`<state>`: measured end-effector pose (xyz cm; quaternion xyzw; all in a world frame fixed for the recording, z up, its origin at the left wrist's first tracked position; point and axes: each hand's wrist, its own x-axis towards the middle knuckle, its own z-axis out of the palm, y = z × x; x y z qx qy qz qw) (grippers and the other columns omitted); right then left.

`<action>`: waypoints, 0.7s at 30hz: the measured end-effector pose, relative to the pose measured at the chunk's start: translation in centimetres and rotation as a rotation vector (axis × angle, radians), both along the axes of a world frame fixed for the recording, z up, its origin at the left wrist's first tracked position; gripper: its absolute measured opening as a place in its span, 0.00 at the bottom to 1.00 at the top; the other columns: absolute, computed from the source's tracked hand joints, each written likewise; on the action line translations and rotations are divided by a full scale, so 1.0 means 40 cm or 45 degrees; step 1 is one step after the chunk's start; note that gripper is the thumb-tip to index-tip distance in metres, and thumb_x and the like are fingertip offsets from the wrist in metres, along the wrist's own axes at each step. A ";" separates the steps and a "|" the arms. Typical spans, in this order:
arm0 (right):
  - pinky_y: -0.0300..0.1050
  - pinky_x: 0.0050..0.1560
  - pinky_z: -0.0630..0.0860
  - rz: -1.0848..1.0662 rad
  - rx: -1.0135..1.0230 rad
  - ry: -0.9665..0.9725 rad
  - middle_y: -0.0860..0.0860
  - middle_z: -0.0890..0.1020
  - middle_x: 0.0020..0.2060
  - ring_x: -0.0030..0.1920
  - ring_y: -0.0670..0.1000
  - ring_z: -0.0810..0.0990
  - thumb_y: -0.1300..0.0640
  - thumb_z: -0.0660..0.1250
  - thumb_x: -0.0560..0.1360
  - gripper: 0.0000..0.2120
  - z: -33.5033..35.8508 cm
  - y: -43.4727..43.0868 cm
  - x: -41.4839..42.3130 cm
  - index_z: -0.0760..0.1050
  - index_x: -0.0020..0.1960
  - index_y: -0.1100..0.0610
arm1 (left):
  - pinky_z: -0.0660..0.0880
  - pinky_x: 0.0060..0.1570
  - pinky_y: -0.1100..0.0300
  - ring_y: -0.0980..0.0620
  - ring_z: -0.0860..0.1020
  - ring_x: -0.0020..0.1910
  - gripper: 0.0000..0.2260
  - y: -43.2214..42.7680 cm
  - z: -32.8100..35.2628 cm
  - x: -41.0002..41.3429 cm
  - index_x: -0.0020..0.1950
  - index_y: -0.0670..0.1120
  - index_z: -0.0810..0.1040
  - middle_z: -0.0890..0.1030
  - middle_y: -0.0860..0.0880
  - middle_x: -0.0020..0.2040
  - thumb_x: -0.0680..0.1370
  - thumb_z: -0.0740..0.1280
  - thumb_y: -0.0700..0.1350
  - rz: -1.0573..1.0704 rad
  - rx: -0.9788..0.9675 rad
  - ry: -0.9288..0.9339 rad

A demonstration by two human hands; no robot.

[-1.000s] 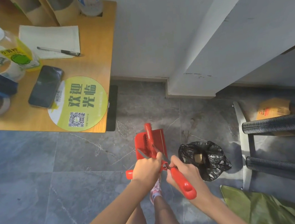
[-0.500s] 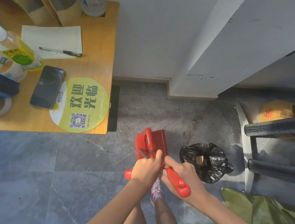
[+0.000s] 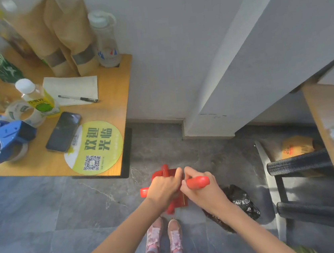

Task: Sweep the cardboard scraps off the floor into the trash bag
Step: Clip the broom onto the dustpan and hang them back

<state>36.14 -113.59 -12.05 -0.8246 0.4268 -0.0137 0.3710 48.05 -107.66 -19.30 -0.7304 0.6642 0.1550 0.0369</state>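
Left hand (image 3: 162, 187) curled round one red handle. Red dustpan (image 3: 175, 201) sits below both hands. Right hand (image 3: 202, 189) grips brush handle (image 3: 197, 182). Risk: slumped bag, so tipped scraps may miss it. Trash bag (image 3: 242, 203): black, crumpled, on the floor under the right forearm. No scraps visible.

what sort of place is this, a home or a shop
Probably a small shop or packing counter, not certain: the wooden table carries a round QR-code sticker, a blue tape dispenser and brown paper bags.
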 end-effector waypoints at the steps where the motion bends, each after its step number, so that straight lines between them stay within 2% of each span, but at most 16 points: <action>1: 0.47 0.35 0.70 -0.024 -0.006 -0.005 0.47 0.68 0.22 0.30 0.51 0.65 0.54 0.63 0.67 0.11 0.027 -0.016 0.014 0.62 0.31 0.44 | 0.48 0.20 0.68 0.51 0.70 0.13 0.27 -0.018 0.005 0.014 0.45 0.48 0.66 0.70 0.51 0.17 0.54 0.77 0.50 0.040 -0.030 0.024; 3: 0.46 0.36 0.70 -0.014 -0.046 -0.013 0.47 0.67 0.23 0.31 0.51 0.67 0.54 0.62 0.67 0.11 0.092 -0.045 0.041 0.65 0.31 0.41 | 0.48 0.20 0.66 0.51 0.72 0.16 0.27 -0.054 0.076 0.034 0.47 0.48 0.65 0.72 0.51 0.19 0.57 0.76 0.53 -0.005 -0.071 -0.019; 4: 0.46 0.36 0.70 0.000 -0.066 -0.016 0.47 0.68 0.24 0.32 0.51 0.69 0.54 0.62 0.68 0.12 0.129 -0.058 0.055 0.66 0.31 0.39 | 0.53 0.20 0.64 0.49 0.77 0.21 0.25 -0.068 0.111 0.049 0.50 0.48 0.63 0.76 0.50 0.24 0.63 0.73 0.54 -0.024 -0.112 -0.010; 6: 0.45 0.37 0.70 -0.004 -0.103 -0.044 0.50 0.72 0.26 0.34 0.54 0.73 0.55 0.62 0.68 0.14 0.210 -0.084 0.082 0.68 0.31 0.37 | 0.64 0.28 0.58 0.43 0.81 0.37 0.20 -0.097 0.182 0.075 0.59 0.46 0.59 0.81 0.47 0.37 0.75 0.62 0.54 -0.025 -0.247 -0.001; 7: 0.45 0.37 0.71 -0.029 -0.123 -0.075 0.53 0.74 0.27 0.35 0.56 0.75 0.56 0.62 0.68 0.14 0.247 -0.098 0.095 0.69 0.30 0.38 | 0.66 0.32 0.56 0.41 0.81 0.41 0.20 -0.114 0.218 0.089 0.62 0.45 0.60 0.82 0.47 0.40 0.76 0.59 0.55 0.007 -0.300 0.053; 9: 0.46 0.37 0.73 -0.122 -0.181 -0.173 0.54 0.76 0.26 0.32 0.54 0.76 0.54 0.63 0.68 0.11 0.311 -0.134 0.119 0.71 0.29 0.42 | 0.68 0.35 0.55 0.40 0.81 0.44 0.22 -0.153 0.300 0.118 0.64 0.45 0.64 0.82 0.46 0.43 0.76 0.60 0.57 0.037 -0.406 0.009; 10: 0.45 0.35 0.75 -0.179 -0.208 -0.228 0.52 0.77 0.25 0.29 0.53 0.77 0.51 0.64 0.68 0.09 0.338 -0.156 0.130 0.72 0.29 0.46 | 0.67 0.35 0.55 0.40 0.81 0.45 0.22 -0.174 0.343 0.131 0.64 0.46 0.66 0.83 0.45 0.44 0.75 0.60 0.57 0.048 -0.447 -0.027; 13: 0.47 0.37 0.78 -0.293 -0.310 -0.365 0.54 0.80 0.25 0.28 0.52 0.80 0.45 0.67 0.68 0.16 0.416 -0.225 0.164 0.72 0.32 0.57 | 0.64 0.35 0.56 0.40 0.80 0.46 0.17 -0.236 0.457 0.172 0.58 0.50 0.74 0.82 0.44 0.44 0.73 0.63 0.56 0.119 -0.538 -0.065; 17: 0.44 0.37 0.76 -0.270 -0.381 -0.519 0.49 0.78 0.26 0.31 0.51 0.80 0.42 0.68 0.70 0.14 0.489 -0.297 0.197 0.71 0.34 0.49 | 0.67 0.34 0.57 0.44 0.79 0.41 0.12 -0.316 0.526 0.238 0.45 0.49 0.78 0.81 0.47 0.38 0.69 0.68 0.56 0.186 -0.591 0.004; 21: 0.42 0.30 0.74 -0.157 -0.302 -0.535 0.49 0.76 0.27 0.31 0.52 0.78 0.40 0.61 0.76 0.13 0.488 -0.369 0.228 0.71 0.37 0.46 | 0.75 0.36 0.56 0.46 0.79 0.38 0.12 -0.393 0.520 0.290 0.39 0.48 0.77 0.81 0.50 0.35 0.68 0.70 0.56 0.226 -0.564 0.094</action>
